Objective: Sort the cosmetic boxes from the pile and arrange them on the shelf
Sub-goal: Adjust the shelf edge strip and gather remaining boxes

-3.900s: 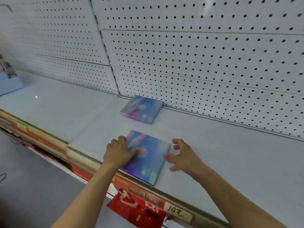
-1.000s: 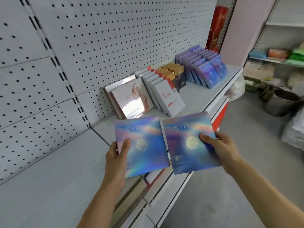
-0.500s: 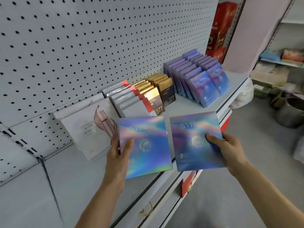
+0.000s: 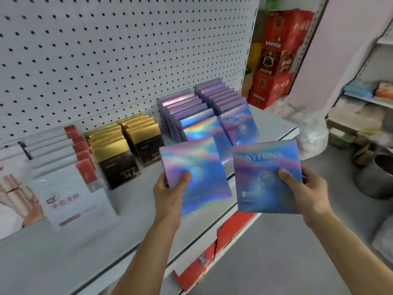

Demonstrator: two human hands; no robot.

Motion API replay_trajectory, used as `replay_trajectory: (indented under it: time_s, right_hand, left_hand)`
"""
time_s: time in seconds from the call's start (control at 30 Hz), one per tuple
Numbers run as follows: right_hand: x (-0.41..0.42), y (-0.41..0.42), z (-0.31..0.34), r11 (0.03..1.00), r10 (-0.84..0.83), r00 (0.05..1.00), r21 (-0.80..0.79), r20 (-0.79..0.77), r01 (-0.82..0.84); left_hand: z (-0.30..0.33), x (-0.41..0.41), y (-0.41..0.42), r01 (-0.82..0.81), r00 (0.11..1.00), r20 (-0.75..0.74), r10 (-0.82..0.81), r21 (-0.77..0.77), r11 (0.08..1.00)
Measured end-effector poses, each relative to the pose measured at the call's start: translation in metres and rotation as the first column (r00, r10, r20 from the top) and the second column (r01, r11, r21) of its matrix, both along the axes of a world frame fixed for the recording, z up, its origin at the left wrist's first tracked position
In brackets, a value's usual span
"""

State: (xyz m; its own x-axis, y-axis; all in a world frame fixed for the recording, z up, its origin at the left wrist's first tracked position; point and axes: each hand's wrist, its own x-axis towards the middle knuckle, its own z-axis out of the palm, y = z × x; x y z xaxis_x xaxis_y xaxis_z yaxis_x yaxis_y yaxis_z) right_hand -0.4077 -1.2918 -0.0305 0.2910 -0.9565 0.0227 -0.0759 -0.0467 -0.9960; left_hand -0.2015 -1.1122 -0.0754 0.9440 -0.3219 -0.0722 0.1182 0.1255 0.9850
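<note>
a stack of red cartons [image 4: 276, 58] stands past the far end of the pegboard wall [image 4: 127, 50]. a white plastic bag [image 4: 311, 135] sits on the grey floor [image 4: 287, 252] beside a metal pot [image 4: 374, 177]. farther right, folded goods lie on another rack [image 4: 365, 96], too blurred to identify.

you hold two flat, square, shimmering blue-purple boxes side by side above the shelf's [image 4: 136, 211] front edge: the left box [image 4: 196, 173] tilted, the right box [image 4: 265, 177] reading "syhinx". behind them, matching boxes [image 4: 204, 116] stand in two leaning rows on the shelf.
</note>
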Motion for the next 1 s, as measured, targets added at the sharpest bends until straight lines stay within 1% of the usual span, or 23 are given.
replay_trajectory:
  time_s: [0.1, 0.2, 0.33, 0.4, 0.53, 0.6, 0.67, 0.73, 0.8, 0.83, 0.87, 0.9, 0.93, 0.97, 1.0]
  right_hand:
    - [-0.012, -0.043, -0.005, 1.0, -0.025, 1.0, 0.006, 0.01, 0.025]
    - [-0.015, -0.076, -0.012, 0.999, -0.033, 0.999, 0.009, 0.023, 0.033]
    - [-0.005, -0.114, -0.02, 0.999, -0.028, 0.999, 0.026, 0.029, 0.027]
    - [0.004, -0.131, -0.023, 0.999, -0.01, 0.999, 0.036, 0.034, 0.009]
    - [0.032, -0.164, -0.025, 0.997, 0.071, 0.997, 0.035, 0.033, -0.072]
    - [0.05, -0.182, -0.026, 0.989, 0.142, 0.989, 0.039, 0.045, -0.144]
    - [0.07, -0.198, -0.027, 0.98, 0.188, 0.981, 0.053, 0.053, -0.191]
    - [0.092, -0.214, -0.029, 0.968, 0.239, 0.969, 0.06, 0.057, -0.242]
    - [0.113, -0.228, -0.031, 0.949, 0.305, 0.951, 0.059, 0.059, -0.308]
    - [0.122, -0.235, -0.033, 0.939, 0.338, 0.94, 0.052, 0.052, -0.341]
    - [0.131, -0.24, -0.035, 0.93, 0.363, 0.931, 0.045, 0.046, -0.365]
    - [0.139, -0.244, -0.037, 0.921, 0.386, 0.921, 0.034, 0.046, -0.388]
    - [0.146, -0.247, -0.041, 0.915, 0.403, 0.915, 0.001, 0.033, -0.403]
    - [0.152, -0.249, -0.044, 0.909, 0.415, 0.91, -0.049, 0.005, -0.414]
    - [0.157, -0.252, -0.048, 0.901, 0.42, 0.907, -0.1, -0.033, -0.421]
  left_hand:
    - [0.002, -0.003, -0.061, -0.107, 0.993, 0.036, 0.108, -0.036, 0.994]
    - [-0.007, 0.006, -0.103, -0.169, 0.983, 0.071, 0.171, -0.033, 0.985]
    - [-0.032, 0.022, -0.128, -0.27, 0.958, 0.114, 0.265, 0.028, 0.963]
    - [-0.038, 0.027, -0.137, -0.297, 0.941, 0.185, 0.284, 0.04, 0.954]
    - [-0.047, 0.045, -0.153, -0.38, 0.861, 0.41, 0.3, 0.126, 0.916]
    - [-0.047, 0.053, -0.156, -0.418, 0.821, 0.48, 0.31, 0.135, 0.898]
    - [-0.047, 0.06, -0.159, -0.45, 0.796, 0.507, 0.33, 0.132, 0.883]
    - [-0.042, 0.063, -0.161, -0.467, 0.807, 0.466, 0.363, 0.127, 0.875]
    - [-0.037, 0.065, -0.164, -0.475, 0.813, 0.464, 0.353, 0.175, 0.862]
    - [-0.034, 0.067, -0.164, -0.501, 0.793, 0.507, 0.337, 0.228, 0.835]
    - [-0.032, 0.068, -0.165, -0.54, 0.752, 0.584, 0.304, 0.281, 0.793]
    - [-0.028, 0.07, -0.165, -0.581, 0.68, 0.695, 0.235, 0.314, 0.751]
    - [-0.024, 0.071, -0.166, -0.614, 0.577, 0.808, 0.122, 0.33, 0.717]
    - [-0.02, 0.073, -0.169, -0.637, 0.459, 0.888, -0.021, 0.345, 0.69]
    - [-0.019, 0.074, -0.174, -0.642, 0.359, 0.918, -0.168, 0.374, 0.669]
